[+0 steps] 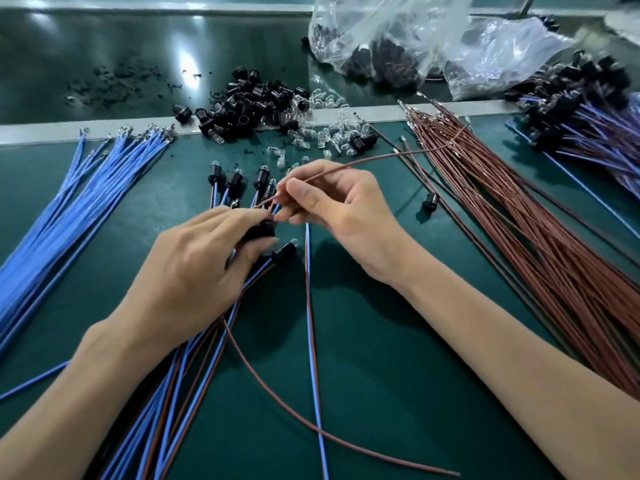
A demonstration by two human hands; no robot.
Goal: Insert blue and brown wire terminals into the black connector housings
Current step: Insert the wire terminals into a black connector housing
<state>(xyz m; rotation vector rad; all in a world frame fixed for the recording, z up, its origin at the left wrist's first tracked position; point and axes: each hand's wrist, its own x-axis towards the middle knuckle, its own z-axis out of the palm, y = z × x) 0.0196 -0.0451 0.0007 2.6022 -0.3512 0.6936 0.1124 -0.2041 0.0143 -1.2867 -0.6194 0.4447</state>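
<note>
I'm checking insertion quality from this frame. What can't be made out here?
1. Head view: whether the brown wire terminal has entered the black housing; fingers of the left hand and right hand cover the joint.
2. Head view: what the plastic bag holds; crinkled film blurs the dark parts inside.
3. Head view: the wired pile at far right; it is blurred, and the frame edge cuts it off.

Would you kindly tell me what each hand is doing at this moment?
Left hand: grips a black connector housing.
Right hand: pinches a brown wire between thumb and fingers.
</note>
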